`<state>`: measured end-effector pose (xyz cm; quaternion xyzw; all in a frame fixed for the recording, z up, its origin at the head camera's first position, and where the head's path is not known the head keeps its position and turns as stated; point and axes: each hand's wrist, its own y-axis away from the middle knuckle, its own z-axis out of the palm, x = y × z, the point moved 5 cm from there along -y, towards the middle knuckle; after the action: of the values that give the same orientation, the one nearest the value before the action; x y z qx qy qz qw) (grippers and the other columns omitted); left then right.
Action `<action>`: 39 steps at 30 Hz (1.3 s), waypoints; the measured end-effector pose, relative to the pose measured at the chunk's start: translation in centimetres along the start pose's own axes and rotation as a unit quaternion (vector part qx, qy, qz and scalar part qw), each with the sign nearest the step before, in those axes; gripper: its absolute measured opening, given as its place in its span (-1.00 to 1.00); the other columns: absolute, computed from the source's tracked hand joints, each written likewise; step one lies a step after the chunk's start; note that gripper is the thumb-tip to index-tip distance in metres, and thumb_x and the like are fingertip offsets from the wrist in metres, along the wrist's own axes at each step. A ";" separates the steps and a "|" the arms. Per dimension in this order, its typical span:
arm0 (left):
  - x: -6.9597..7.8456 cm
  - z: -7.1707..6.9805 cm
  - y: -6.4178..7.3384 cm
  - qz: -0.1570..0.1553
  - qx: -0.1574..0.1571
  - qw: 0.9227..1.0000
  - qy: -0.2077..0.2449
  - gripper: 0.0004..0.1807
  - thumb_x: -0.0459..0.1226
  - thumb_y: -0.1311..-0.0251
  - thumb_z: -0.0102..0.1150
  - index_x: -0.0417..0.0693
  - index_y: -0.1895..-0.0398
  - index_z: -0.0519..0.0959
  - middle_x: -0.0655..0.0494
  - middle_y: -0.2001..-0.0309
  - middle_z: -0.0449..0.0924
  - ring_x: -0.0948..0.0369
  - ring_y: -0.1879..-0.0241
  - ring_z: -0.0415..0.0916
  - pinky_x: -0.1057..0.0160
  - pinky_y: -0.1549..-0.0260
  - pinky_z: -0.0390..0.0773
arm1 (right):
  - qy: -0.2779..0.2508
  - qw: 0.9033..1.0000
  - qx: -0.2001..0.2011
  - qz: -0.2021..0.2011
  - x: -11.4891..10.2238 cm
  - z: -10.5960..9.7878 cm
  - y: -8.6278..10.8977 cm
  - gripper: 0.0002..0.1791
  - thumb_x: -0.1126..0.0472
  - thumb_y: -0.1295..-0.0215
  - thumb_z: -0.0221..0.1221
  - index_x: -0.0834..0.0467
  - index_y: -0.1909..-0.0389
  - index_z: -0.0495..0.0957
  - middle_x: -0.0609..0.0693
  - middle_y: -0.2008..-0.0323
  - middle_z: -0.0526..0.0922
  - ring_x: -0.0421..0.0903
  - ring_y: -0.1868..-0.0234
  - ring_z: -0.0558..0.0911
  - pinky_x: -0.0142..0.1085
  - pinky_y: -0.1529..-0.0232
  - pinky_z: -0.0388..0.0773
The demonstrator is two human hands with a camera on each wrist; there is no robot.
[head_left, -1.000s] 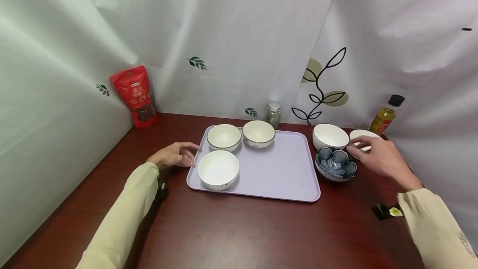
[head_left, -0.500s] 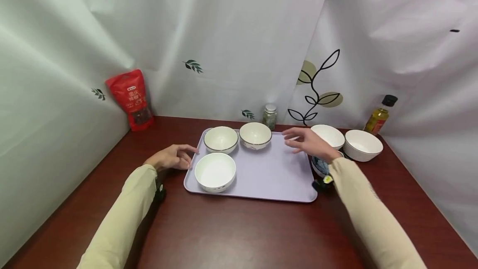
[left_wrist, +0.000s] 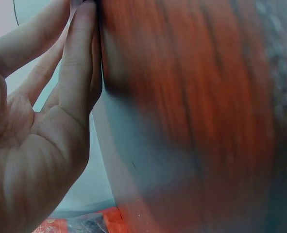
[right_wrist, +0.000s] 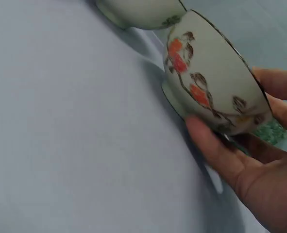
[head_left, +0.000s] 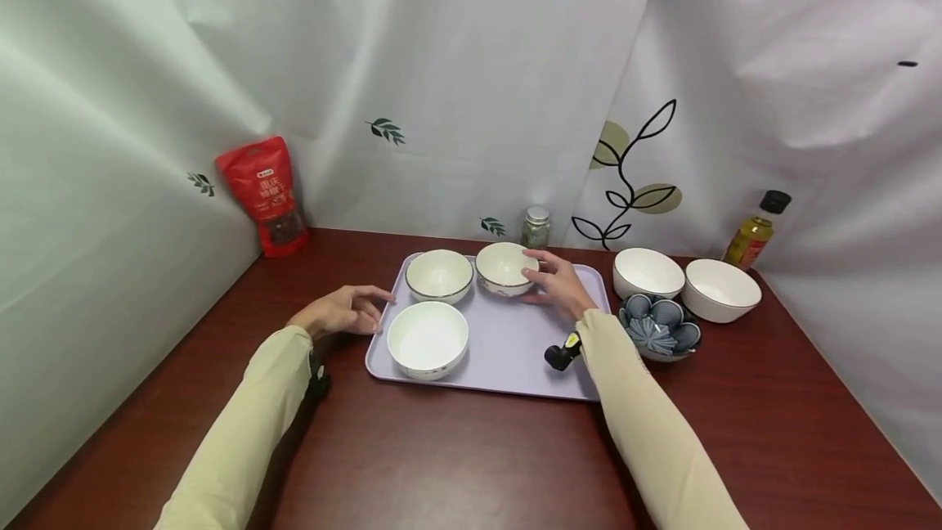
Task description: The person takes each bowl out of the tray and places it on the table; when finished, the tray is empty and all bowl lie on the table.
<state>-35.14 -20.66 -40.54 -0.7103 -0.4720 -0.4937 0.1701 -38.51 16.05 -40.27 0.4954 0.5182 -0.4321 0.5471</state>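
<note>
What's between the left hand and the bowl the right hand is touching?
In the head view, another bowl on the lilac tray stands between the left hand and the touched bowl.

Blurred Chinese characters (head_left: 269, 185) on red pouch (head_left: 259, 168)

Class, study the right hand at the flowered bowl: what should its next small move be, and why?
Probably, the right hand should firm its grip and lift the flowered bowl straight up: its thumb is at the bowl's lower side, its fingers at the rim, and another bowl stands close by on the left.
</note>
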 end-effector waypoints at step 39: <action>0.1 0.1 0.3 -0.010 0.003 1.000 -0.001 -0.35 -0.47 -0.18 0.26 -0.30 -0.38 0.35 -0.09 0.18 0.65 0.25 0.24 0.56 0.42 0.26 0.61 | -0.037 0.995 -0.051 -0.072 -6.3 -3.5 8.8 -0.14 0.54 -0.19 0.25 0.29 -0.52 0.14 0.34 -0.38 0.18 -0.15 0.08 0.67 -0.08 0.15 0.73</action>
<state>-34.87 -20.69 -40.42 -0.7054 -0.4811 -0.4931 0.1670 -30.89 20.47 -33.11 0.4118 0.5532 -0.4616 0.5580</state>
